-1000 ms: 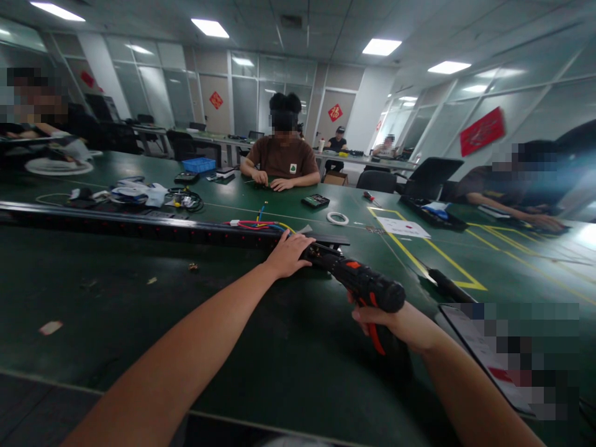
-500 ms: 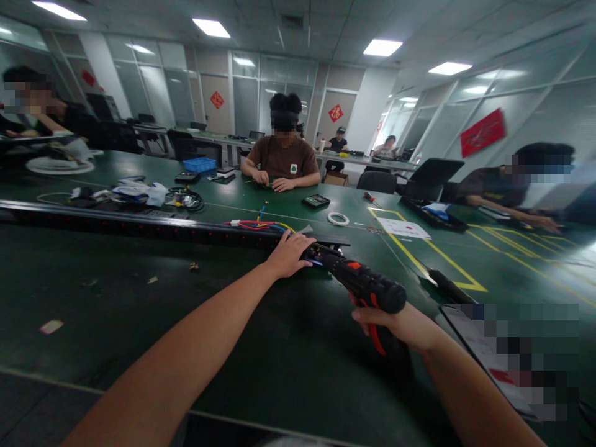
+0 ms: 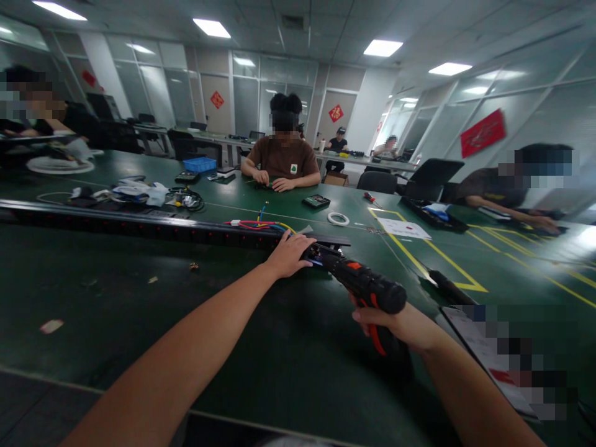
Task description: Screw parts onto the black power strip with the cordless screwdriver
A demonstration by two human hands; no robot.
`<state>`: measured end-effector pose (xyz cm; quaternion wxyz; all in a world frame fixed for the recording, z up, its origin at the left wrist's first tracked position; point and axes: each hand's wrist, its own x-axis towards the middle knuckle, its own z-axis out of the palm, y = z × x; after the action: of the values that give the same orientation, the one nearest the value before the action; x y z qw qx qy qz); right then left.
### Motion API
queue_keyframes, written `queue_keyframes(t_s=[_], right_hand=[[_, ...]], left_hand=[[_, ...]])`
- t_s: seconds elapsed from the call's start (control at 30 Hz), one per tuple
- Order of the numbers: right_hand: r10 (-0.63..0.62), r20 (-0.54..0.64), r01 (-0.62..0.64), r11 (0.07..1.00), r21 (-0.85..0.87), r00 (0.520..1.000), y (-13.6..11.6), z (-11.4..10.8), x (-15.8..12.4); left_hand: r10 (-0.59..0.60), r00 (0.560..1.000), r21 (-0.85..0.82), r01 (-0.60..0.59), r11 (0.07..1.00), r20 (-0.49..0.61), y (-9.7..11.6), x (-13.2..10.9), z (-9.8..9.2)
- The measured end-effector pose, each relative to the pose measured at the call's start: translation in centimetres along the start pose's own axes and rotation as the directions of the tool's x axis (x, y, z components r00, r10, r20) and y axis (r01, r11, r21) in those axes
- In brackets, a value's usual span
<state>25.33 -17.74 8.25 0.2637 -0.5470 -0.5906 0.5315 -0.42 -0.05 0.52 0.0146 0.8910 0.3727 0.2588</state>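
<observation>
A long black rail (image 3: 205, 231) lies across the table, running from the left edge to the middle. My left hand (image 3: 288, 253) grips its right end, fingers over the top and thumb on the near side. In my right hand (image 3: 386, 320) is a black and orange cordless drill (image 3: 367, 282), held by its handle. The drill points left and away from me, its front end at the rail's end beside my left fingertips. Its tip and the exact contact are hidden there. Red, blue and yellow wires (image 3: 261, 223) lie along the rail just behind my left hand.
A white tape roll (image 3: 338, 219), a black device (image 3: 316, 201) and a paper sheet (image 3: 404, 228) lie beyond the rail. Cables and bags (image 3: 139, 192) are heaped at left. Near my right arm are a black-handled tool (image 3: 449, 287) and a tablet-like panel (image 3: 484, 366). Co-workers sit around.
My hands, the drill and the rail keep the same positions. The co-workers at the far left and right have shifted slightly.
</observation>
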Motion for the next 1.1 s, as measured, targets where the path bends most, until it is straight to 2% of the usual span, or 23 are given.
queue_keyframes(t_s=[0.23,0.8,1.1], right_hand=[[0.032,-0.021,-0.033,0.999,-0.024,0.999,0.04,-0.12,0.04],[0.012,-0.025,-0.013,1.0,-0.014,1.0,-0.05,0.07,-0.01],[0.007,-0.024,-0.007,1.0,-0.013,1.0,-0.23,0.09,-0.08]], left_hand=[[0.007,1.0,-0.005,-0.007,1.0,-0.001,-0.17,0.01,0.13],[0.002,1.0,-0.009,-0.002,1.0,0.006,-0.01,0.12,-0.06],[0.01,1.0,-0.004,-0.01,1.0,-0.011,-0.35,0.18,0.5]])
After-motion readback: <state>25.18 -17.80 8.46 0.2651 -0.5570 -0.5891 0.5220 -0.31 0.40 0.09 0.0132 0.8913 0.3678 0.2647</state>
